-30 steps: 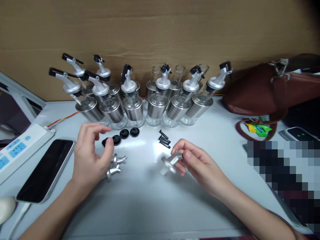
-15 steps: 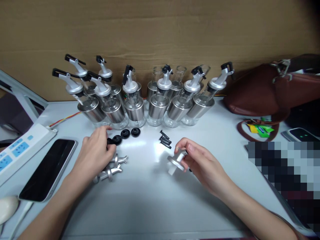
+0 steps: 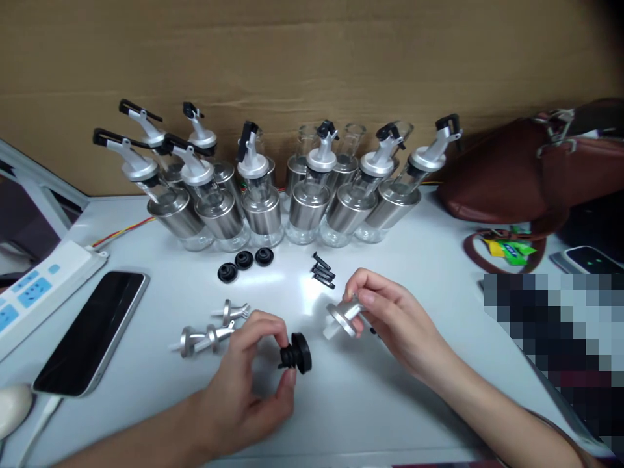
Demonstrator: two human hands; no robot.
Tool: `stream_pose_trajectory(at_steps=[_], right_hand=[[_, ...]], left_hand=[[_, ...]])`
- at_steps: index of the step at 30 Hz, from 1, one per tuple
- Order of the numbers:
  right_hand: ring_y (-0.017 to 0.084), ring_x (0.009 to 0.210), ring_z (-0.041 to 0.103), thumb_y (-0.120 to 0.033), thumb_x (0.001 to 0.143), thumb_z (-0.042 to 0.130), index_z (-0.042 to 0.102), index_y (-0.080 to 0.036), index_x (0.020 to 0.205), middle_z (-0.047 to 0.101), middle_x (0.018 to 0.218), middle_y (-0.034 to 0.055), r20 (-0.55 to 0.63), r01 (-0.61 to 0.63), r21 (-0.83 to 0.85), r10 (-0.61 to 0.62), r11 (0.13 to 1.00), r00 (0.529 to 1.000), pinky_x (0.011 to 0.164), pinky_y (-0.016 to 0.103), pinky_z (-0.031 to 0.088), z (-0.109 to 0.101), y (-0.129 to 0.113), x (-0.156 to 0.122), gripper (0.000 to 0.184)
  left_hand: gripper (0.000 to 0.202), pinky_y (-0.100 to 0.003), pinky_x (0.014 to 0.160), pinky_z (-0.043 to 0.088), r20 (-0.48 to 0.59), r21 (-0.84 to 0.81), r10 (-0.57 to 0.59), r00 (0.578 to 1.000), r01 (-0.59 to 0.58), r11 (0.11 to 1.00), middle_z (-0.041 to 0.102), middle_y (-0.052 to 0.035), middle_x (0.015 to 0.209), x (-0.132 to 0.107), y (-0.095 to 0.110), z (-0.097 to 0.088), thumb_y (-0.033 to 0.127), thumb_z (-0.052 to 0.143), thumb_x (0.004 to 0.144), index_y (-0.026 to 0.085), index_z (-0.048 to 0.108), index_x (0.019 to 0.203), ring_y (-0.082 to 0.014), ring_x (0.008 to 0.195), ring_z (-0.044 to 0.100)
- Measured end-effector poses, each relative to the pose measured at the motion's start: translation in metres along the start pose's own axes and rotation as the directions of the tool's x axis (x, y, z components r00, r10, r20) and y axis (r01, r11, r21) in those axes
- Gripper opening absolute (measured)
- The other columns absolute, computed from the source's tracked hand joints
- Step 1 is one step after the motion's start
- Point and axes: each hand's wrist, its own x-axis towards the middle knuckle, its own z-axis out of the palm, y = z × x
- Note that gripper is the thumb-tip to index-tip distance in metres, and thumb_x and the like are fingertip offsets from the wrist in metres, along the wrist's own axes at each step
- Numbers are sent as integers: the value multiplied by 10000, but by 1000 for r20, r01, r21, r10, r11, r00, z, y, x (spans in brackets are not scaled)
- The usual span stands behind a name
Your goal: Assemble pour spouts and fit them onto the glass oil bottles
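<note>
Between thumb and forefinger, my left hand [image 3: 253, 383] pinches a black rubber stopper [image 3: 296, 355], its wide end facing right. My right hand [image 3: 390, 318] holds a silver pour spout [image 3: 345, 316] by its neck, with the flange and a whitish tube end pointing left toward the stopper. The two parts are apart. Three more black stoppers [image 3: 244, 260] lie in a row before the bottles. Left of my left hand, several loose silver spouts [image 3: 210, 337] rest on the table. Several small black levers [image 3: 322, 273] lie beyond my right hand.
Several glass bottles with steel bands [image 3: 262, 211] line the back, many topped with spouts. A phone [image 3: 90, 335] and a white power strip [image 3: 43, 289] lie at left. A brown bag [image 3: 497, 175] and green packets [image 3: 517, 251] are at right.
My left hand has taken a black stopper from the left end of the row and brought it right and nearer, toward the spout. My right hand has barely moved.
</note>
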Motion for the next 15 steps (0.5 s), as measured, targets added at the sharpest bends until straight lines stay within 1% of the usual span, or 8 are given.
stream_pose_trajectory(at_steps=[3,5,7,8,10,12,13,15], right_hand=[[110,501,514,-446,819,644,534,-180,743,561,538,-25,52,2,-28,-1,1000,999,546,243,402,1,0,-1,298],[108,531,537,-405,804,679,541,-178,754,584,573,-17,83,20,-53,-16,998,996,560,236,409,2,-1,-3,270],[104,559,545,-352,800,694,551,-180,765,596,605,-17,81,60,-86,-54,994,995,573,227,409,2,-1,-5,226],[102,571,545,-323,800,695,555,-183,763,598,619,-18,70,91,-110,-84,990,994,576,222,407,2,-1,-5,202],[98,596,546,-273,795,697,561,-188,754,603,651,-22,47,161,-174,-155,971,987,582,213,407,2,0,-6,165],[94,626,551,-232,780,707,569,-194,745,609,680,-27,45,220,-258,-216,941,975,602,205,411,2,1,-7,147],[92,635,553,-219,775,711,575,-197,748,613,690,-30,55,238,-299,-232,924,971,610,202,413,3,2,-7,140],[88,638,556,-206,776,710,585,-202,759,617,699,-35,78,255,-361,-244,897,967,613,196,415,5,3,-8,126]], left_hand=[[415,-267,764,484,-48,-138,-175,983,167,976,502,-35,926,-3,-2,2,65,494,866,278,403,1210,-136,852,523],[301,-227,734,479,-59,-278,-337,940,309,910,518,-18,913,-3,-4,3,141,504,912,290,424,1161,-111,829,545],[215,-196,661,465,-39,-402,-482,875,428,810,528,5,865,0,-4,4,236,552,911,271,440,1091,-90,747,554],[214,-192,633,457,-26,-445,-551,834,484,753,529,16,841,2,-4,4,279,578,897,257,441,1061,-81,702,553],[272,-201,620,452,-15,-503,-679,734,581,640,535,31,820,7,-3,3,343,615,865,239,431,1036,-72,647,551],[333,-216,637,458,-8,-538,-767,641,644,544,544,42,820,13,-1,1,379,648,829,231,426,1028,-71,634,555],[354,-221,642,459,-2,-550,-789,614,658,514,546,47,814,15,-1,0,391,664,810,227,429,1018,-71,631,557],[373,-222,643,457,21,-563,-797,603,666,489,543,55,794,16,0,0,410,692,779,219,443,981,-70,623,560]])
